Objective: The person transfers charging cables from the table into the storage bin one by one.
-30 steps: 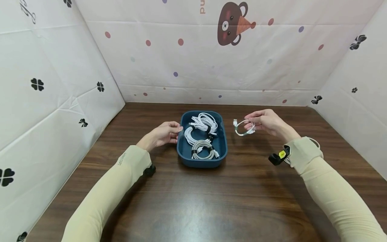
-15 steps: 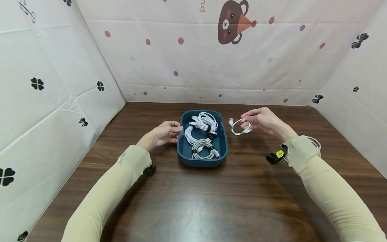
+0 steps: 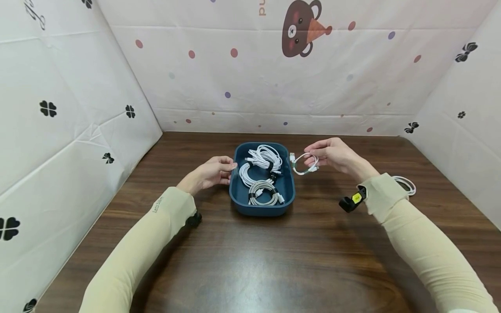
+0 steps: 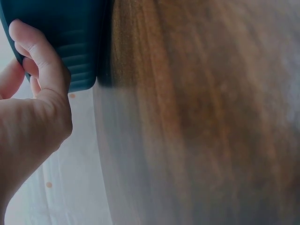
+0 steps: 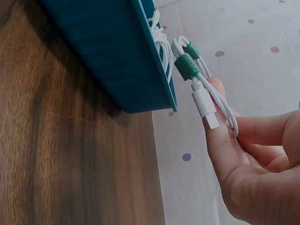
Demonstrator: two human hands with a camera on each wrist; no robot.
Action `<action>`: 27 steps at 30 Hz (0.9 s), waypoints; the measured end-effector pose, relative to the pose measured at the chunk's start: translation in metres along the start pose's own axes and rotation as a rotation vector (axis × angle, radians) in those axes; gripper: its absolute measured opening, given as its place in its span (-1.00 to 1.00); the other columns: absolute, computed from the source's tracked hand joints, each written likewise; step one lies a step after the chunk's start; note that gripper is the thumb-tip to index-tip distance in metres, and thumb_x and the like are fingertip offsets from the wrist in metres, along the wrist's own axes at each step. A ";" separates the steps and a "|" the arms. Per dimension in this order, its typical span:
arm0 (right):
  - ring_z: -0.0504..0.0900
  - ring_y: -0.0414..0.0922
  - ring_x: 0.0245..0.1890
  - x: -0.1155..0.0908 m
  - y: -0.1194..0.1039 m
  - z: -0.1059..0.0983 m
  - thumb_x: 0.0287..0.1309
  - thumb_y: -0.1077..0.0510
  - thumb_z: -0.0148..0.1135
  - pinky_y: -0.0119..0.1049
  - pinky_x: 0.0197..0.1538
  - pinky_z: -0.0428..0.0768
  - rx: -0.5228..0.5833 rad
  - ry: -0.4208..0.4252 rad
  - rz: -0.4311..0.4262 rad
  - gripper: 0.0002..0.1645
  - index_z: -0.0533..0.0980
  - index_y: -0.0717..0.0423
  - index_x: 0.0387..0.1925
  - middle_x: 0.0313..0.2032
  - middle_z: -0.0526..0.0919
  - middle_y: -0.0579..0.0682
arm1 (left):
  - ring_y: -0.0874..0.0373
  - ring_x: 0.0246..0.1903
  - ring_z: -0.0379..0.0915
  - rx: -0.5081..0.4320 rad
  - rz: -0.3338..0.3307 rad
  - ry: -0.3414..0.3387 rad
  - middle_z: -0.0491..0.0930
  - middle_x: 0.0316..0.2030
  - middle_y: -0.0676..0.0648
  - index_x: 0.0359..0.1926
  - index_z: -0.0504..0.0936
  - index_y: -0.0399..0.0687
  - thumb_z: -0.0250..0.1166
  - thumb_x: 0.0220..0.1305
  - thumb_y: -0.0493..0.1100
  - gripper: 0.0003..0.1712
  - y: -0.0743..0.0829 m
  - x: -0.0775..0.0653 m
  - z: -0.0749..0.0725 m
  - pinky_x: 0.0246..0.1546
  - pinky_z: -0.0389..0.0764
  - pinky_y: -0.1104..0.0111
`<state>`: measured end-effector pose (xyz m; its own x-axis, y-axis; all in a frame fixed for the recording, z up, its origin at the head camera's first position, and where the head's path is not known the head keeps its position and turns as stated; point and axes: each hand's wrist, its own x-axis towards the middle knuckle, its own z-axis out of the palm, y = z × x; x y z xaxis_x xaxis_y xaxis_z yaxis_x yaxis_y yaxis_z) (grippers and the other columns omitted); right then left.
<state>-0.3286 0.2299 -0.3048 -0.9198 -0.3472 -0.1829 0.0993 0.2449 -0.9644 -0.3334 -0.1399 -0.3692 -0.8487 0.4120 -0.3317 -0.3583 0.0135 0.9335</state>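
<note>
A blue plastic box stands on the brown table, with several coiled white and grey cables inside, bound by black ties. My left hand grips the box's left rim, thumb on top; in the left wrist view the thumb lies against the dark blue wall. Just right of the box, my right hand pinches a short white USB cable, looped and bound with green ties. One white plug hangs by the fingers. The other end of the cable is at the box's right rim in the head view.
Another white coiled cable lies on the table at the right, partly hidden behind the right sleeve. White patterned sheets wall in the back and both sides. Black wrist cameras hang below the cuffs.
My right hand has moved left with the USB cable, bringing it up to the box's right rim. More of the cable coil at the right shows. My left hand has stayed on the box.
</note>
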 end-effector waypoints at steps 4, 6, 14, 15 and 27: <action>0.74 -0.19 -0.39 0.003 -0.002 0.004 0.37 0.32 0.00 -0.32 -0.19 0.69 -0.015 0.002 -0.005 -0.62 0.34 0.49 0.13 -0.33 0.73 0.06 | 0.17 -0.51 0.45 0.000 0.000 0.000 0.47 -0.43 -0.03 -0.16 0.38 -0.08 0.11 0.42 -0.19 -0.91 0.000 0.000 0.000 -0.45 0.61 0.36; 0.74 -0.19 -0.38 0.004 -0.003 0.007 0.37 0.31 0.00 -0.32 -0.19 0.69 -0.016 -0.002 -0.008 -0.62 0.35 0.49 0.13 -0.31 0.73 0.07 | 0.17 -0.52 0.45 -0.002 0.000 -0.001 0.47 -0.44 -0.03 -0.16 0.37 -0.08 0.11 0.42 -0.19 -0.92 0.001 0.000 0.000 -0.45 0.61 0.36; 0.74 -0.15 -0.35 0.007 -0.008 0.015 0.36 0.29 0.03 -0.26 -0.15 0.70 -0.048 -0.012 -0.009 -0.62 0.38 0.46 0.12 -0.31 0.74 0.05 | 0.18 -0.52 0.45 0.003 0.002 -0.003 0.47 -0.43 -0.03 -0.16 0.37 -0.08 0.11 0.42 -0.19 -0.91 0.001 0.000 0.001 -0.45 0.62 0.36; 0.75 -0.15 -0.35 0.007 -0.008 0.017 0.36 0.29 0.04 -0.25 -0.14 0.70 -0.047 -0.015 -0.009 -0.62 0.38 0.46 0.12 -0.32 0.74 0.05 | 0.18 -0.51 0.46 0.004 0.002 -0.004 0.47 -0.43 -0.03 -0.16 0.37 -0.08 0.11 0.42 -0.19 -0.91 0.001 0.000 0.001 -0.44 0.62 0.36; 0.74 -0.19 -0.38 0.016 -0.011 0.033 0.37 0.30 0.00 -0.28 -0.15 0.70 -0.009 -0.085 -0.012 -0.56 0.31 0.51 0.18 -0.33 0.73 0.02 | 0.17 -0.50 0.45 0.016 0.006 -0.001 0.49 -0.46 0.00 -0.16 0.38 -0.09 0.11 0.42 -0.18 -0.90 0.000 0.000 0.000 -0.43 0.62 0.36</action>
<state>-0.3313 0.1916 -0.3035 -0.8852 -0.4257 -0.1874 0.0847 0.2486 -0.9649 -0.3338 -0.1398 -0.3694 -0.8505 0.4127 -0.3262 -0.3470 0.0260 0.9375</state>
